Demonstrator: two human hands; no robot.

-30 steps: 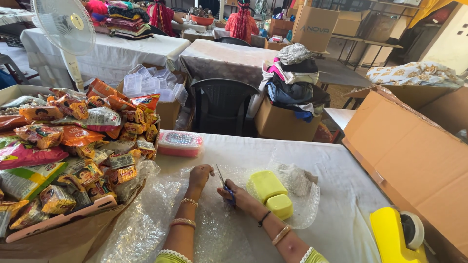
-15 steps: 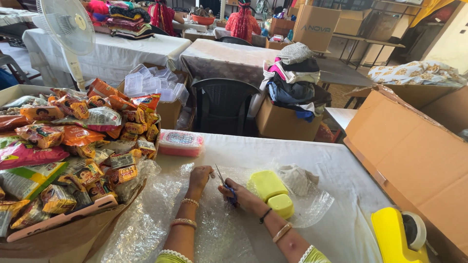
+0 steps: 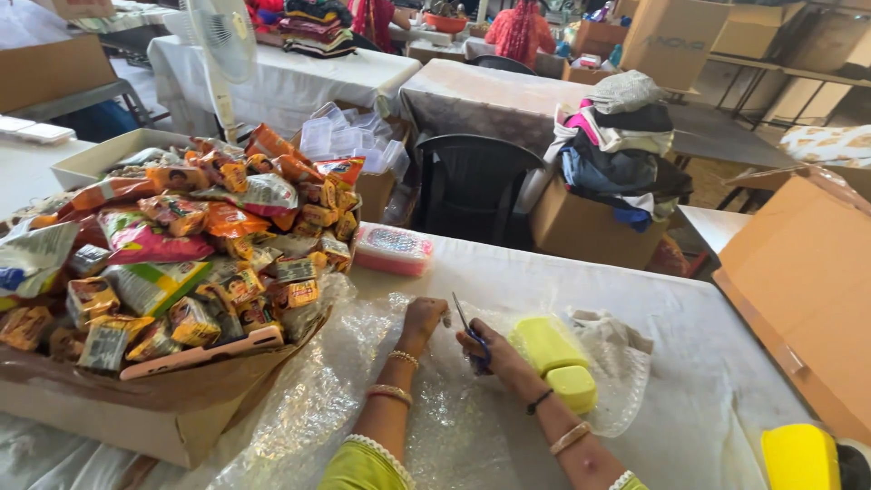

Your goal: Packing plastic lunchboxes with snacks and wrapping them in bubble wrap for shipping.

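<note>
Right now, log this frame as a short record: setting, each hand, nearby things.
setting: white table in a busy packing room
left hand: pressed on bubble wrap
right hand: holds scissors, blades up
beside right hand: two yellow blocks on a clear bag
left of table: cardboard box heaped with snack packets
behind: pink lidded container, black chair

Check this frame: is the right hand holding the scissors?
Yes, the right hand grips the blue-handled scissors, blades pointing up, over the bubble wrap.
</note>
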